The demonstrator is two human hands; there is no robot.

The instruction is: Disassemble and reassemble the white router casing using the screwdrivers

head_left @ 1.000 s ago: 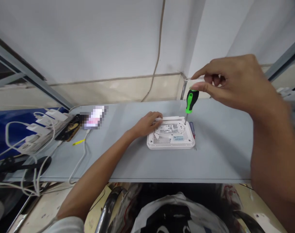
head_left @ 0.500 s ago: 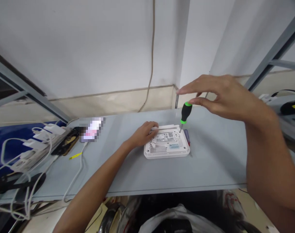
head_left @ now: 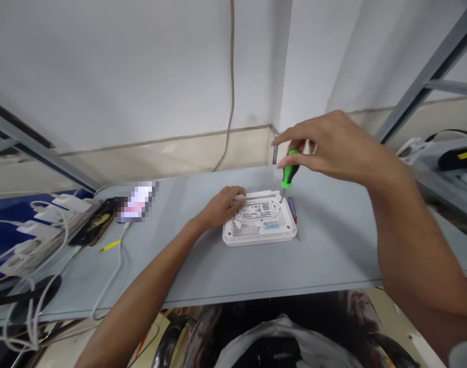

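A white router (head_left: 252,231) lies on the table with its labelled, vented underside up. My left hand (head_left: 226,204) grips its far left corner, fingers curled over the edge. Above its far right corner, my right hand (head_left: 313,145) holds a green and black screwdriver (head_left: 289,171) by the upper handle, thumb in front and some fingers hidden behind. The screwdriver stands slightly tilted, its tip at the screw hole in that corner. A second, smaller screwdriver (head_left: 292,208) with a purple handle lies along the router's right side, partly hidden.
On the left of the grey-blue table (head_left: 233,273) are a phone with a lit screen (head_left: 139,200), a dark phone (head_left: 95,222), and a power strip (head_left: 26,255) with several white chargers and loose cables. Metal posts (head_left: 417,84) rise at both sides; a wall stands behind.
My right hand has closed lower around the screwdriver handle, and the handle has turned to show more green. My left hand keeps its place on the router. The whole view has shifted slightly.
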